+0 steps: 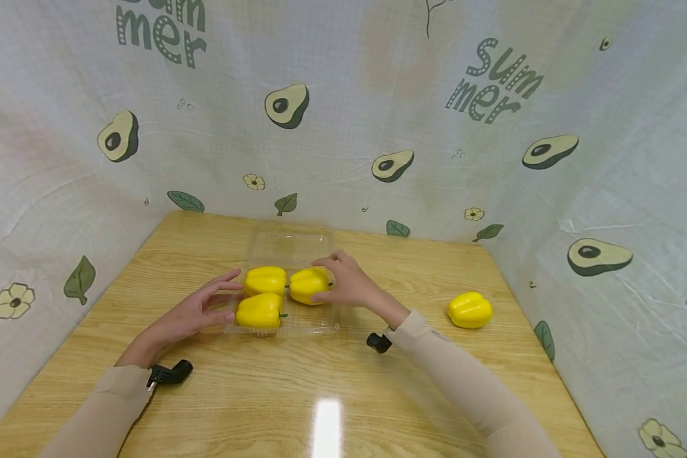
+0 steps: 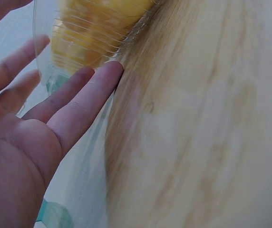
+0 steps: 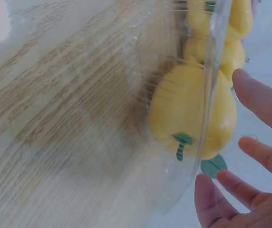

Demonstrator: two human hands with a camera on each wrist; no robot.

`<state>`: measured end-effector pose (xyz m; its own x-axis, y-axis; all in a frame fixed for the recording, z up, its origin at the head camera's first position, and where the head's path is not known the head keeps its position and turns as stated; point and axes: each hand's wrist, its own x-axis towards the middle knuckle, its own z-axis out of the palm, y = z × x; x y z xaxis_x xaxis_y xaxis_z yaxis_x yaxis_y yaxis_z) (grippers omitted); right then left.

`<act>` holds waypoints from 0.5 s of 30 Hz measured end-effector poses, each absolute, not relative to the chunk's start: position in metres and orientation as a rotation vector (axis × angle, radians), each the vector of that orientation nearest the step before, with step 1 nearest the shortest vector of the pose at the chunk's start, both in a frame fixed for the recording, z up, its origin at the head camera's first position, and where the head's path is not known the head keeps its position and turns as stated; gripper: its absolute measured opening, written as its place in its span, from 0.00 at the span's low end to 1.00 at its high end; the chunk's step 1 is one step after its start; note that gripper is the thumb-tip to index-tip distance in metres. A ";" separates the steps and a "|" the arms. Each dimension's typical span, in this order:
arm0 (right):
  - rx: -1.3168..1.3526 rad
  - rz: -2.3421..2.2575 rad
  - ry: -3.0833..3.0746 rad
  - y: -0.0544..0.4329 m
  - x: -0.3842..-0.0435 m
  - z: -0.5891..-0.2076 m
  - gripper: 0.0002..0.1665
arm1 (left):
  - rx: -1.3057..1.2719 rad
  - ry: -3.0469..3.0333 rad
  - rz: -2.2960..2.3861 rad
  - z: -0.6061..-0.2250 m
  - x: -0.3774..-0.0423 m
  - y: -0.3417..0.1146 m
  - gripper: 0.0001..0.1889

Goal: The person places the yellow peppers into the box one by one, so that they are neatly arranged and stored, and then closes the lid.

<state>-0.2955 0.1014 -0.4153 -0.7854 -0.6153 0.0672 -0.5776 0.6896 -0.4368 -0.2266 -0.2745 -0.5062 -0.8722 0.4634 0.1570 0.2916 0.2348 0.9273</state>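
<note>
Three yellow bell peppers lie in a clear plastic clamshell container (image 1: 312, 324): a back-left bell pepper (image 1: 265, 280), a front-left bell pepper (image 1: 259, 311) and a right-hand bell pepper (image 1: 309, 285). My left hand (image 1: 197, 308) is at the container's left side, fingers spread, and the left wrist view shows its fingertips (image 2: 110, 71) close by the ribbed wall. Around the right-hand pepper reaches my right hand (image 1: 349, 283). In the right wrist view its thumb and fingers (image 3: 257, 154) look loosely bent and apart from that pepper (image 3: 193, 109), which sits inside the wall, stem toward me.
Another yellow bell pepper (image 1: 470, 310) lies on the wooden table (image 1: 252, 394) to the right. The container's transparent lid (image 1: 291, 248) stands open at the back. A printed cloth (image 1: 332, 121) encloses the table's back and sides. Black wrist camera mounts (image 1: 172, 372) project from both sleeves.
</note>
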 end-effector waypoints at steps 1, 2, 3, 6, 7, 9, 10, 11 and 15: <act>-0.995 -0.686 2.806 0.105 -0.295 -0.414 0.44 | 0.725 2.345 1.708 -0.506 -0.227 -0.274 0.28; -0.993 -0.685 2.806 0.108 -0.295 -0.413 0.44 | 0.724 2.344 1.707 -0.506 -0.226 -0.274 0.28; -0.993 -0.691 2.802 0.112 -0.295 -0.412 0.44 | 0.724 2.344 1.707 -0.506 -0.227 -0.274 0.28; -0.988 -0.705 2.795 0.126 -0.296 -0.409 0.44 | 0.720 2.343 1.706 -0.505 -0.227 -0.274 0.28; -0.987 -0.720 2.791 0.131 -0.295 -0.407 0.44 | 0.718 2.345 1.704 -0.505 -0.227 -0.274 0.28; -0.996 -0.737 2.786 0.141 -0.294 -0.404 0.44 | 0.716 2.347 1.702 -0.505 -0.227 -0.274 0.28; -1.000 -0.741 2.786 0.147 -0.293 -0.401 0.43 | 0.713 2.349 1.700 -0.505 -0.227 -0.274 0.28; -1.005 -0.749 2.786 0.152 -0.292 -0.399 0.43 | 0.714 2.353 1.697 -0.505 -0.227 -0.274 0.28; -1.008 -0.756 2.784 0.173 -0.288 -0.392 0.42 | 0.704 2.362 1.690 -0.505 -0.226 -0.274 0.28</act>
